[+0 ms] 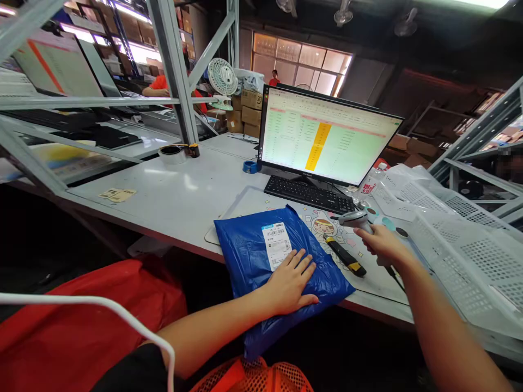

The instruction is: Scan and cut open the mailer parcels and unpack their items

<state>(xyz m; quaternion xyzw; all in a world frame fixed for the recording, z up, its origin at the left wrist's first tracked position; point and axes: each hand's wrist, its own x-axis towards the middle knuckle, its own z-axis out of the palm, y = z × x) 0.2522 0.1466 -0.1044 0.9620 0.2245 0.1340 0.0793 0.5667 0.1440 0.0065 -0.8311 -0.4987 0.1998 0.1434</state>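
A blue plastic mailer bag (pixel 245 256) lies at the table's front edge, its near corner hanging over. On it is a white shipping label (pixel 277 242) with barcodes. My left hand (pixel 291 280) rests flat on the bag, fingers spread, just below the label. In my right hand (pixel 382 245) is a grey barcode scanner (pixel 354 219), held above the desk mat with its head toward the left. Between the bag and the scanner lies a yellow and black utility knife (pixel 346 256) on the mat.
A monitor (pixel 322 136) and black keyboard (pixel 308 194) stand behind the bag. White perforated baskets (pixel 469 261) fill the right side. Tape rolls (pixel 171 154) and paper tags (pixel 117 194) lie at left. Grey metal frame posts (pixel 174 71) border the table. Another person's red sleeve (pixel 159 83) shows beyond.
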